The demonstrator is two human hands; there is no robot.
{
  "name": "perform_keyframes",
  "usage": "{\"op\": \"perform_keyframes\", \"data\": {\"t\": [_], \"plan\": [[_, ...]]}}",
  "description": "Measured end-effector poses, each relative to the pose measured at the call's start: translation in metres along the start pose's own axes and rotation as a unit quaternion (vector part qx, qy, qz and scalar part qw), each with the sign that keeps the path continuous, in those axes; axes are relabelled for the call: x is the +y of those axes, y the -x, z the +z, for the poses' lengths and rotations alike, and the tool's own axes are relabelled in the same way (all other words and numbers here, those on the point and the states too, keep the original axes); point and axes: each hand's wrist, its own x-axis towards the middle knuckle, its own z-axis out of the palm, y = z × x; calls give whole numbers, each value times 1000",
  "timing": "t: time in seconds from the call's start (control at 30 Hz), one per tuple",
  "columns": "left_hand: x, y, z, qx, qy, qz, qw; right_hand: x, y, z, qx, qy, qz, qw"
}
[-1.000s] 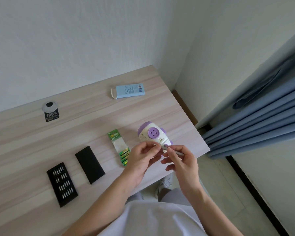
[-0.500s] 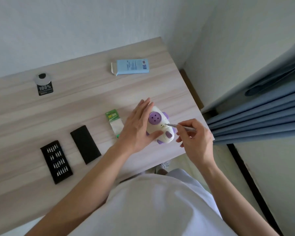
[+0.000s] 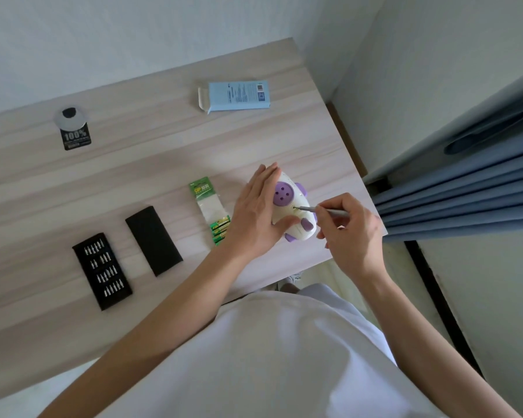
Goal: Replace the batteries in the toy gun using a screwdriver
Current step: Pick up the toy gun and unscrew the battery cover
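The white and purple toy gun (image 3: 295,211) lies on the wooden table (image 3: 163,164) near its right edge. My left hand (image 3: 258,215) lies over its left side and grips it, thumb on the lower body. My right hand (image 3: 349,229) pinches a thin silver screwdriver (image 3: 320,209), whose tip touches the toy just right of the round purple part. A green pack of batteries (image 3: 212,208) lies directly left of my left hand, its lower end partly hidden by it.
A black tray of screwdriver bits (image 3: 102,270) and its black lid (image 3: 153,240) lie at the left front. A light blue box (image 3: 236,96) and a black "100%" tag (image 3: 73,129) sit farther back. Blue curtains (image 3: 465,188) hang right of the table edge.
One second ago both hands met at the toy's near end. My left hand has since laid itself over the toy's left side, and my right hand has brought the screwdriver tip onto the toy.
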Motion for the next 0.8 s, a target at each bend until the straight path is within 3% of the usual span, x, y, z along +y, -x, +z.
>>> {"op": "perform_keyframes", "data": {"t": [0.2, 0.43, 0.8], "plan": [[1, -2, -2, -4, 9, -12, 1000, -1, -1, 2, -3, 5, 0, 1000], [1, -3, -2, 0, 11, -13, 1000, 0, -3, 4, -12, 76, -89, 993], [1, -3, -4, 10, 34, -24, 999, -2, -8, 5, -32, 116, -128, 984]]}}
